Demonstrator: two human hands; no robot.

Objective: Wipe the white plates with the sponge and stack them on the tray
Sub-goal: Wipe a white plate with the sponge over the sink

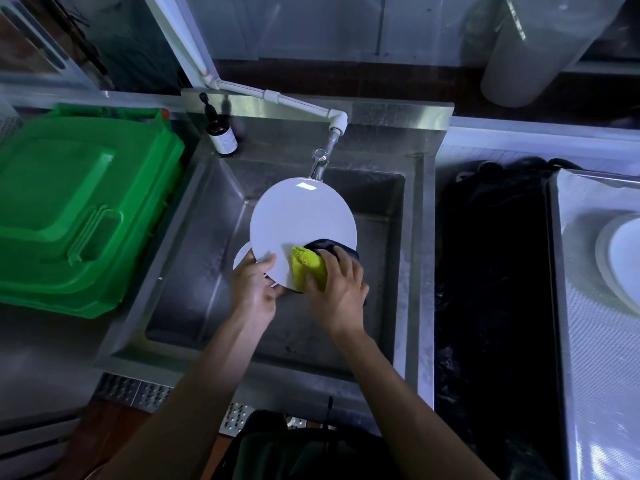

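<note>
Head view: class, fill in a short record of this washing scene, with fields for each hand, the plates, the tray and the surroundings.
left hand: grips the plate's lower edge over the sink
right hand: presses the sponge on the plate
second plate: just behind the first, mostly hidden
tray: at right, plates stacked on it
tap: above the plate
bottle: on the sink's back rim
bin: green, at left
</note>
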